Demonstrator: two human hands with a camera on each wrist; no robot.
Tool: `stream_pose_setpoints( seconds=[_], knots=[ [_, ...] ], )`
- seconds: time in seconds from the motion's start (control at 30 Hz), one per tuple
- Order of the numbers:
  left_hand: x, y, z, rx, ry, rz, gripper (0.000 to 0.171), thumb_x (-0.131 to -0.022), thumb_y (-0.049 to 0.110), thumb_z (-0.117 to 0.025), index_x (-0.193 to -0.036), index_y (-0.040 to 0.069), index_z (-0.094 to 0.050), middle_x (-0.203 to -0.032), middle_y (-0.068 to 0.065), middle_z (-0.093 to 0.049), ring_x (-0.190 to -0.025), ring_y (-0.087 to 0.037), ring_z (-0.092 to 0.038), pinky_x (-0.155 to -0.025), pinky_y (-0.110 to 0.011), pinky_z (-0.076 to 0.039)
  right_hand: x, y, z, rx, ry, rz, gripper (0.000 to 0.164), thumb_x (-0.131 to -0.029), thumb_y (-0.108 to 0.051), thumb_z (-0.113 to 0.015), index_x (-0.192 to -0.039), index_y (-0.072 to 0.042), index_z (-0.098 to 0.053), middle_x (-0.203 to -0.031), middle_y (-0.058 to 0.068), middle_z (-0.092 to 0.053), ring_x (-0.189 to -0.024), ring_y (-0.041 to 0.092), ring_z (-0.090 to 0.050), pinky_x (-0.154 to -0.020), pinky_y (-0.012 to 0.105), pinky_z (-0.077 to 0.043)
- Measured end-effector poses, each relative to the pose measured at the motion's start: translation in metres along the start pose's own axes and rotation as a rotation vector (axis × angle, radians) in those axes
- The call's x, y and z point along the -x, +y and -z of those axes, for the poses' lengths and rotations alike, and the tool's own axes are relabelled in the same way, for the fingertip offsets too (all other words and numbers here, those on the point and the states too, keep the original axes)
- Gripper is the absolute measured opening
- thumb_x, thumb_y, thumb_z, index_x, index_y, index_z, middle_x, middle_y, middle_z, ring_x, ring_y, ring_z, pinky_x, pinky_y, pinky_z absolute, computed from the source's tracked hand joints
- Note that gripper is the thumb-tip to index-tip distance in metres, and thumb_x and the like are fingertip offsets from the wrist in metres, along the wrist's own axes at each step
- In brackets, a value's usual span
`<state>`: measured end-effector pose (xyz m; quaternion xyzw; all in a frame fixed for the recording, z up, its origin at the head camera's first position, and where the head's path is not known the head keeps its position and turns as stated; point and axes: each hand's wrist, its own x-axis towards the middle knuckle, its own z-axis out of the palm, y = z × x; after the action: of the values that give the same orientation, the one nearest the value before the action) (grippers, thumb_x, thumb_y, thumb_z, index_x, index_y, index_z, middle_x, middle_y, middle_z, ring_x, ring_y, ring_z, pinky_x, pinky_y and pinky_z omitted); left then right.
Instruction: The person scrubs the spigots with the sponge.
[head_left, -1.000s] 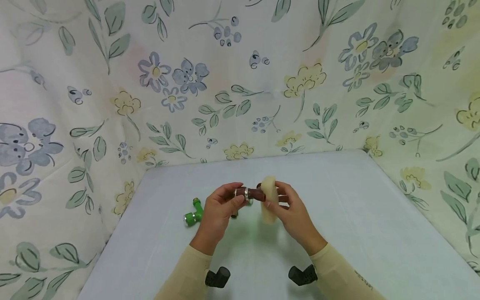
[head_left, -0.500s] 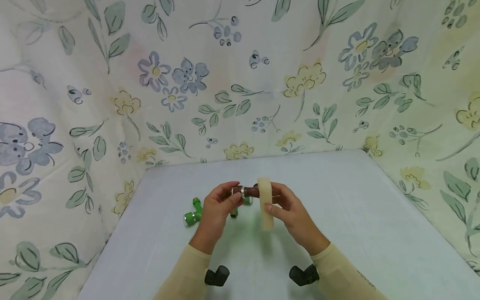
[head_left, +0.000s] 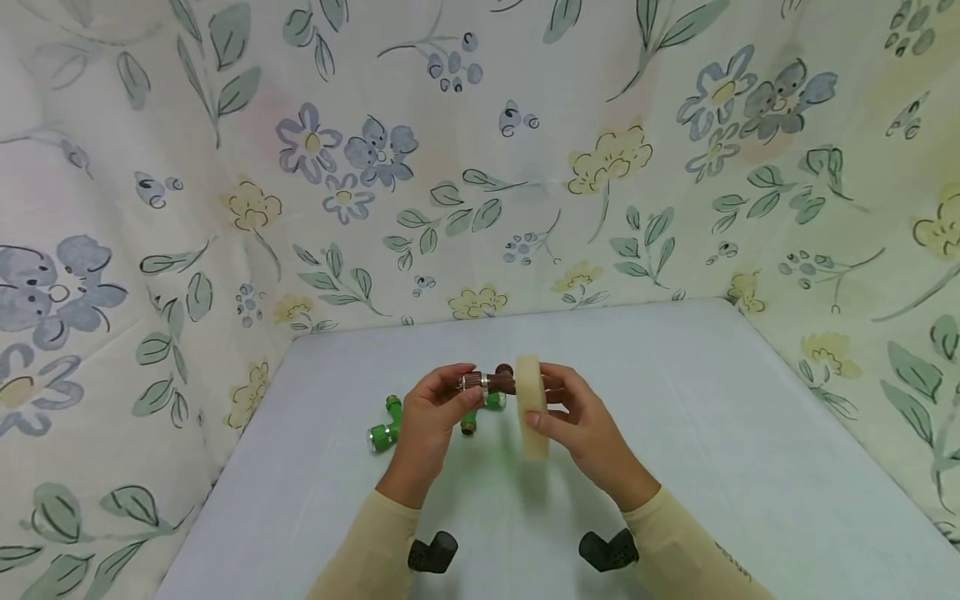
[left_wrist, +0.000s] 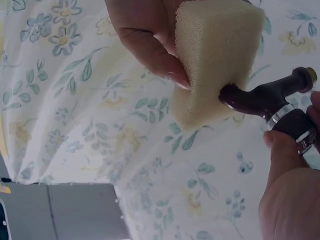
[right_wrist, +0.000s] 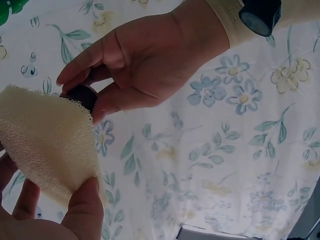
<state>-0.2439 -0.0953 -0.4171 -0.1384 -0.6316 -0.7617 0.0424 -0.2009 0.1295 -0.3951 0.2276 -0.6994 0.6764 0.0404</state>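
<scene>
My left hand [head_left: 433,421] pinches the knob end of a dark brown tap [head_left: 498,382] between thumb and fingers. A silvery collar rings the tap's body, as the left wrist view shows. The tap's spout [left_wrist: 231,96] meets the broad face of a cream-coloured sponge [head_left: 531,408]. Held upright by my right hand [head_left: 585,421], the sponge has the thumb on its near side and the fingers behind it. In the right wrist view the sponge [right_wrist: 47,137] hides most of the tap; only a dark round end shows by the left hand [right_wrist: 145,60].
On the white table [head_left: 675,467], a green tap [head_left: 386,429] lies left of my left wrist. Another green tap [head_left: 470,421] lies behind my left hand, partly covered by it. Floral cloth [head_left: 480,167] hangs around the table's back and sides.
The sponge has shifted slightly left and turned, its narrow edge now facing the head camera. The tap has moved a little left and rolled, showing its ribbed knob and threaded end more.
</scene>
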Motion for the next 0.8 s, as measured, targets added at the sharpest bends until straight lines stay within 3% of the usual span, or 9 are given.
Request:
stream_pose_setpoints(
  seconds=[0.13,0.37,0.67,0.8],
  knots=[
    [0.001,0.002,0.000,0.057,-0.029,0.027,0.039,-0.082,0.016,-0.078,-0.118,0.007,-0.065,-0.111,-0.022,-0.058,-0.102,-0.034,-0.059,-0.086,-0.043,-0.052,-0.002,0.012,0.003,-0.048,-0.029,0.002,0.052,-0.092,-0.006,-0.064,-0.140,-0.018,-0.044,-0.127,0.011,-0.049,-0.112,0.034,-0.048,-0.089,0.042,-0.050],
    [0.001,0.008,0.001,0.149,-0.082,0.039,0.040,-0.085,0.013,-0.074,-0.122,0.004,-0.062,-0.115,-0.025,-0.053,-0.106,-0.035,-0.056,-0.088,-0.044,-0.050,-0.005,0.023,0.004,-0.099,-0.076,0.022,0.051,-0.094,-0.008,-0.062,-0.141,-0.018,-0.044,-0.129,0.011,-0.049,-0.112,0.034,-0.048,-0.089,0.045,-0.050],
    [0.002,0.010,0.001,0.215,-0.126,0.043,0.040,-0.088,0.007,-0.070,-0.125,-0.002,-0.058,-0.115,-0.024,-0.051,-0.107,-0.032,-0.056,-0.090,-0.046,-0.048,-0.004,0.008,0.001,0.002,-0.028,-0.021,0.052,-0.093,-0.010,-0.065,-0.140,-0.016,-0.044,-0.125,0.012,-0.051,-0.112,0.035,-0.048,-0.087,0.044,-0.049],
    [0.003,0.009,0.001,0.214,-0.139,0.046,0.040,-0.088,0.007,-0.070,-0.125,-0.003,-0.058,-0.114,-0.024,-0.051,-0.106,-0.031,-0.056,-0.090,-0.047,-0.048,-0.004,0.012,0.001,0.059,0.005,-0.043,0.053,-0.092,-0.016,-0.067,-0.139,-0.018,-0.044,-0.123,0.012,-0.051,-0.111,0.033,-0.050,-0.089,0.046,-0.047]
  ],
)
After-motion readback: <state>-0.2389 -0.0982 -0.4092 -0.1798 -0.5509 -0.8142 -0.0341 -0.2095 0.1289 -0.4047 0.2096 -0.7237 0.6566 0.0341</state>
